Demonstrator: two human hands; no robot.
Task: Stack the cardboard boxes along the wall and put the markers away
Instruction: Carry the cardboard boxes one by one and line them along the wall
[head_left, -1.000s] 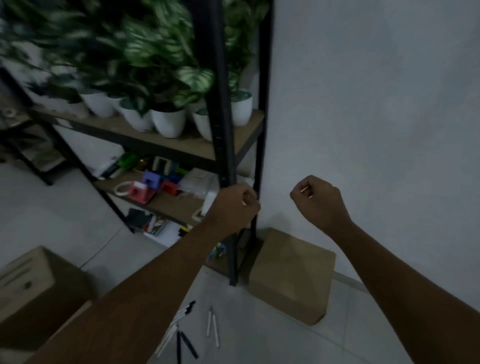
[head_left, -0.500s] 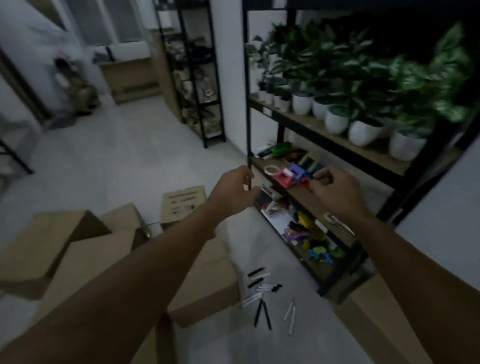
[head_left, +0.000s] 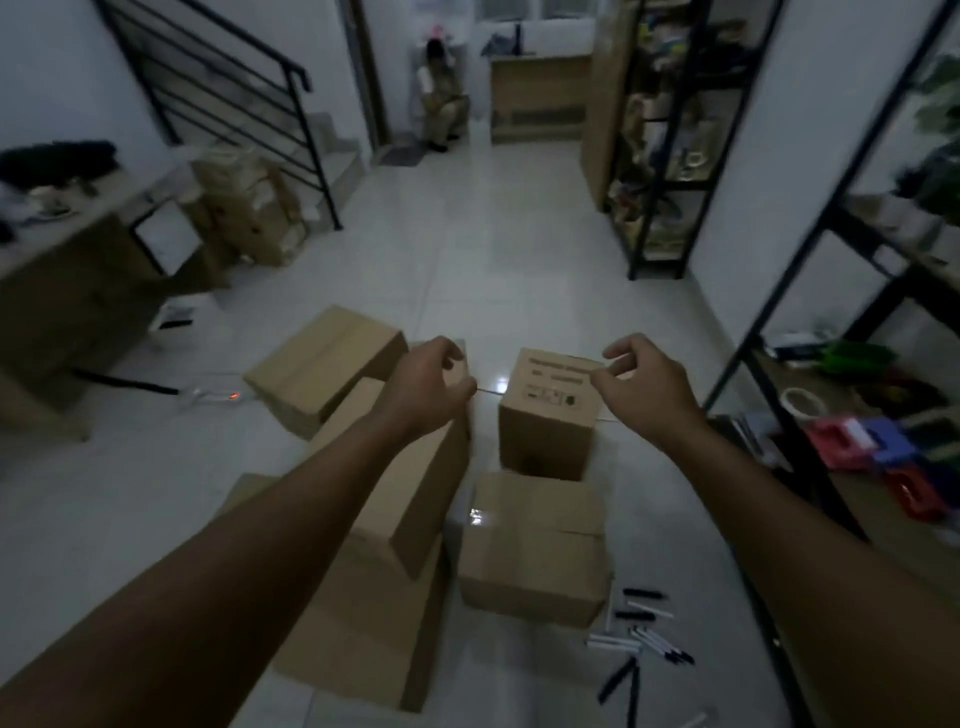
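Several cardboard boxes lie scattered on the white tiled floor. An upright box with a printed label stands in the middle, with a taped box in front of it. A long box leans beneath my left forearm, a flat box lies under it, and another box sits further left. Black and white markers are strewn on the floor at lower right. My left hand hovers over the long box, curled closed and holding nothing visible. My right hand hovers above the labelled box with fingers loosely apart.
A black metal shelf with coloured items and tape lines the right side, and a second rack stands further back. A desk, stacked cartons and a stair railing fill the left. A person sits far back.
The view has swung left, from the wall and plant shelf to the boxes on the floor. Both hands stay raised; the right hand's fingers have loosened from a fist.
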